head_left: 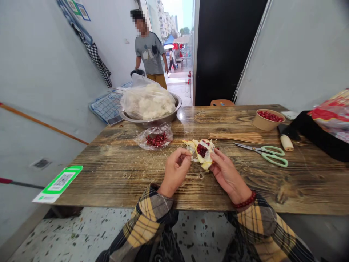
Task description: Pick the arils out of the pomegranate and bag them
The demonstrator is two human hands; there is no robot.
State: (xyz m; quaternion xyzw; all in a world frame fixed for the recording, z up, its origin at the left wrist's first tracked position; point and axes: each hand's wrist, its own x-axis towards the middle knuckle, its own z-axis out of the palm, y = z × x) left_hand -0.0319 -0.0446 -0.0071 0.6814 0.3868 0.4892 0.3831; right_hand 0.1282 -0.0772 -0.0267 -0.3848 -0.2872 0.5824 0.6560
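Over the table's middle, an opened pomegranate (205, 154) shows dark red seeds between pale yellow rind and white membrane. My right hand (227, 173) grips it from the right, thumb on the near side, with a red bead bracelet at the wrist. Close to the fruit's left side, my left hand (177, 169) has its fingers curled in and thumb pressed to them. Whatever that pinch holds is too small to make out. Loose bits of rind and membrane lie behind and around the fruit. A crumpled clear plastic bag (140, 141) with red seeds rests beyond my left hand.
Thin wooden skewers (237, 137) and green-handled scissors (265, 151) lie right of the fruit, near a pale-handled tool (286, 142). A paper bowl (264, 123) of red seeds stands behind them. At back left sits a metal basin (163, 118) holding a bagged white mass. A person (151, 52) stands beyond.
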